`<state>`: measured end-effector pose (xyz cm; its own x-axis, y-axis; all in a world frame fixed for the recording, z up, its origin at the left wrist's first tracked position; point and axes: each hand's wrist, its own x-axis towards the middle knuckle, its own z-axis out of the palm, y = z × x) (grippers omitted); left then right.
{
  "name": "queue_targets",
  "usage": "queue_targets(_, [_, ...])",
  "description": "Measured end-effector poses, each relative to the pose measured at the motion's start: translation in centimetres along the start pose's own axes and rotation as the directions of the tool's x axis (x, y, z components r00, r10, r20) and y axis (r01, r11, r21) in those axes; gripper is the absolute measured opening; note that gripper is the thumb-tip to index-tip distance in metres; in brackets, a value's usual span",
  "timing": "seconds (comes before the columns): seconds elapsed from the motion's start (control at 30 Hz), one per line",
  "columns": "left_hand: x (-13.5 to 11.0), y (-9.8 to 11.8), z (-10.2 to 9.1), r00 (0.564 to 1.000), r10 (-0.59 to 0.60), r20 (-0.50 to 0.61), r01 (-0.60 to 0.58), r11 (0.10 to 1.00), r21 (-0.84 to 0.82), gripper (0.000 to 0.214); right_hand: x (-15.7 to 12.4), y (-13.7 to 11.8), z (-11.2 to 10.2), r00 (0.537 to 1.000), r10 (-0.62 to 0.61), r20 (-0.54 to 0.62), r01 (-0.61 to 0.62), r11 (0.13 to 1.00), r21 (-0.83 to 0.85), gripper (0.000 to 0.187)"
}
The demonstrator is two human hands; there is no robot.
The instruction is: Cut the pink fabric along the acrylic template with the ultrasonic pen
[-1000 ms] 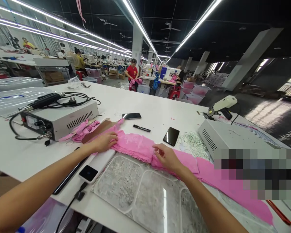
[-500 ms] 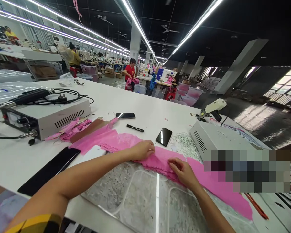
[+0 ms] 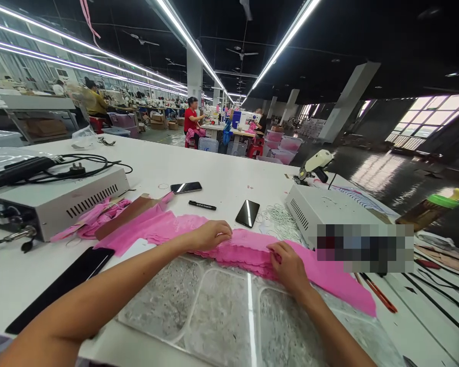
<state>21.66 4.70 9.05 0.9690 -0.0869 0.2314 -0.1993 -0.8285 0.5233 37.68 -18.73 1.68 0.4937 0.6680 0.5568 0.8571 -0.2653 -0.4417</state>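
Note:
A long strip of layered pink fabric [image 3: 248, 250] stretches across the front of the table, its scalloped near edge showing several layers. It lies partly on a grey marbled mat [image 3: 222, 306]. My left hand [image 3: 211, 235] is closed on the middle of the fabric, thumb and fingers pinched at its upper side. To the right of it, my right hand [image 3: 289, 266] pinches the layered edge, fingers curled; the exact grip is partly hidden. Between the two hands the fabric lies in a slight fold. Its right end tapers off past my right hand.
Grey boxes stand left [image 3: 61, 204] and right [image 3: 329, 214], with black cables [image 3: 80, 165] on the left one. Two phones [image 3: 247, 213], a black marker [image 3: 202, 205], pale elastic loops [image 3: 279, 219] and a black panel [image 3: 61, 290] lie around. Co-workers sit farther off.
My view has turned slightly right, so most things sit farther left. Both hands stay at the fabric; the right hand's fingers are more curled in over its edge.

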Motion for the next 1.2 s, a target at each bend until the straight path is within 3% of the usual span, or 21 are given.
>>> queue_targets(0.2, [-6.0, 1.2, -0.8, 0.987, 0.044, 0.155, -0.026, 0.993, -0.116, 0.027, -6.0, -3.0, -2.1, 0.975, -0.219, 0.041, 0.218, 0.976, 0.023, 0.022])
queue_targets(0.4, [-11.7, 1.7, 1.0, 0.971, -0.018, 0.24, 0.057, 0.986, -0.157, 0.02, -11.1, -6.5, -2.1, 0.841, -0.507, 0.186, 0.506, 0.861, 0.059, 0.034])
queue_targets(0.57, [-14.5, 2.9, 1.9, 0.978, -0.126, 0.164, 0.142, 0.986, -0.09, 0.008, -11.9, -7.4, -2.0, 0.81, -0.545, 0.218, 0.539, 0.837, 0.093, 0.035])
queue_targets(0.7, [-16.6, 3.8, 3.4, 0.961, -0.278, 0.006, 0.278, 0.961, -0.011, 0.02, -11.7, -7.3, -2.2, 0.807, -0.531, 0.258, 0.526, 0.845, 0.094, 0.036])
queue_targets(0.8, [-17.5, 4.2, 4.8, 0.918, -0.382, -0.103, 0.385, 0.923, 0.007, 0.023, -11.6, -7.2, -2.4, 0.803, -0.531, 0.271, 0.521, 0.846, 0.113, 0.035])
queue_targets(0.9, [-17.3, 4.4, 5.5, 0.884, -0.446, -0.143, 0.448, 0.894, -0.016, 0.015, -11.5, -7.2, -2.6, 0.8, -0.528, 0.284, 0.514, 0.848, 0.129, 0.035])
queue_targets(1.07, [-15.9, 4.6, 5.3, 0.864, -0.492, -0.109, 0.483, 0.87, -0.103, 0.005, -10.5, -7.4, -3.4, 0.782, -0.521, 0.342, 0.492, 0.853, 0.172, 0.034])
queue_targets(1.2, [-15.2, 4.5, 5.1, 0.831, -0.553, -0.061, 0.534, 0.823, -0.193, 0.005, -9.7, -7.7, -3.2, 0.834, -0.465, 0.299, 0.434, 0.885, 0.165, 0.029])
